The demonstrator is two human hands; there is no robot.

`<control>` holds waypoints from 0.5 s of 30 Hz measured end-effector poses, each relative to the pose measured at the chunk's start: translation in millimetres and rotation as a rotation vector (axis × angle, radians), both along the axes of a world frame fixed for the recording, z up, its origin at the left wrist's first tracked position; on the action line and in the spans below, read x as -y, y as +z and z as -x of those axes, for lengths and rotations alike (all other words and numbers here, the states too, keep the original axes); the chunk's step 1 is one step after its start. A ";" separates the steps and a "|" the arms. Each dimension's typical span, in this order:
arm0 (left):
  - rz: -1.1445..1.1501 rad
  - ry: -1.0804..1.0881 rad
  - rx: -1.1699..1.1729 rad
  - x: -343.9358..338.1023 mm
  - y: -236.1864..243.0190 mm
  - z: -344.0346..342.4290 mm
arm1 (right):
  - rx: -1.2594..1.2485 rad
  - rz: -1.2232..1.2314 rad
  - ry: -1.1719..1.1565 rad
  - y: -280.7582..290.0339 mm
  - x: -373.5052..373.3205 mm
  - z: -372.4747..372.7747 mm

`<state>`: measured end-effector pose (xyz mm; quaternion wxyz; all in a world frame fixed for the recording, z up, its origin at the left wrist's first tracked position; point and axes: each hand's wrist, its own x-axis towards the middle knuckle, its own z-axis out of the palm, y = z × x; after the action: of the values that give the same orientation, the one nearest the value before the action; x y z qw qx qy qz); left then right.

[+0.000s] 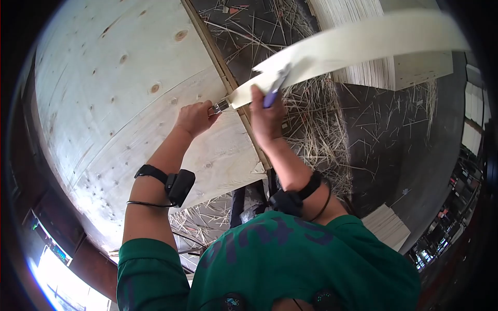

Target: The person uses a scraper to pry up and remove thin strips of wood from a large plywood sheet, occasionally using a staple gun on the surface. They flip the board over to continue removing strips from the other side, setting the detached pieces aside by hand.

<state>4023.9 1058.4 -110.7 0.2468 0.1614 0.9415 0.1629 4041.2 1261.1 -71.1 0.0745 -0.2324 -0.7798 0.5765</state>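
Observation:
My left hand is closed on a small metallic piece at the right edge of the plywood-topped table. A long, pale, thin wood strip runs from that edge, arching out to the upper right. At its near end, my right hand is wrapped round the purple handle of a cutting tool. The tool's metal blade points up and lies across the strip. Motion blurs the blade, so I cannot tell whether it is a knife or scissors.
Wood slivers litter the dark floor right of the table. A tall stack of thin wood sheets stands at the upper right, and a smaller stack at the lower right. Shelving with assorted items lines the right rim.

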 end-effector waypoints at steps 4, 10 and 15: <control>0.001 -0.003 0.034 6.6 14.7 -5.3 | -0.232 -0.422 0.222 18.5 22.0 -7.1; 0.038 0.014 0.171 25.7 54.4 -8.5 | 0.054 -0.184 0.239 46.3 8.2 5.6; 0.007 0.026 0.349 30.6 78.9 0.9 | 0.131 0.145 -0.042 44.6 -36.5 -2.0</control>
<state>4023.0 1027.8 -31.8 0.4051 0.1175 0.8869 0.1882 4043.2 1297.5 -26.5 0.0185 -0.2907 -0.7341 0.6134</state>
